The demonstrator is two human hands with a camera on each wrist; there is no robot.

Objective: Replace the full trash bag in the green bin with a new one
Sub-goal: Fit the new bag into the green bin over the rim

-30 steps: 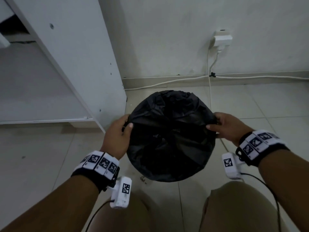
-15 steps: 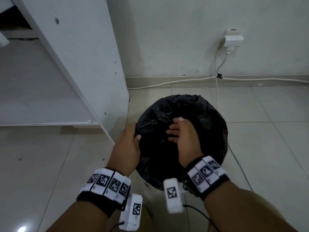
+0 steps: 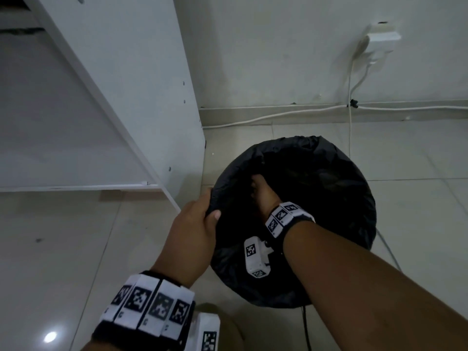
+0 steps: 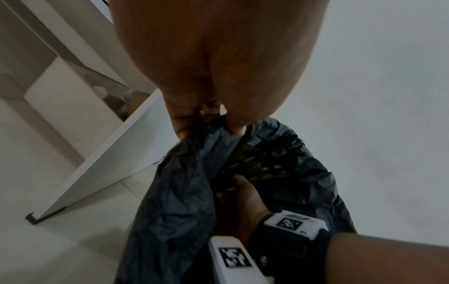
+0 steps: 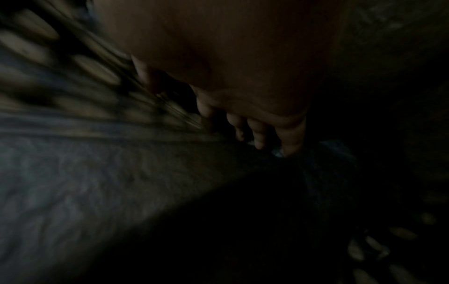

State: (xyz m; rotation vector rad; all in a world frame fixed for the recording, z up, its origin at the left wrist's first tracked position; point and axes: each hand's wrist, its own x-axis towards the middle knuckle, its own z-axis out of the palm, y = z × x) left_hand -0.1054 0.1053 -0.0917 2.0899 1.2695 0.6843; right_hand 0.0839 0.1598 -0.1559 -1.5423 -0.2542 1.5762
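A black trash bag (image 3: 329, 198) lines the round bin on the tiled floor, and its plastic hides the bin's outside. My left hand (image 3: 205, 211) grips the bag's left rim, thumb on the inside; in the left wrist view this left hand (image 4: 209, 124) pinches the bag (image 4: 179, 192) edge. My right hand (image 3: 259, 190) reaches down inside the bag, with its fingers (image 5: 260, 134) straight and pressing the plastic against the bottom. The bin's slotted wall (image 5: 73, 67) shows blurred through the plastic.
A white cabinet panel (image 3: 141, 84) stands close on the bin's left. A wall socket with a plug (image 3: 379, 36) sits on the wall behind, and a white cable (image 3: 278, 115) runs along the baseboard. Another cable (image 3: 387, 249) lies on the floor right of the bin.
My right hand left the bag's right rim, moved over the opening and sank deep inside the bag. My left hand kept its hold on the left rim.
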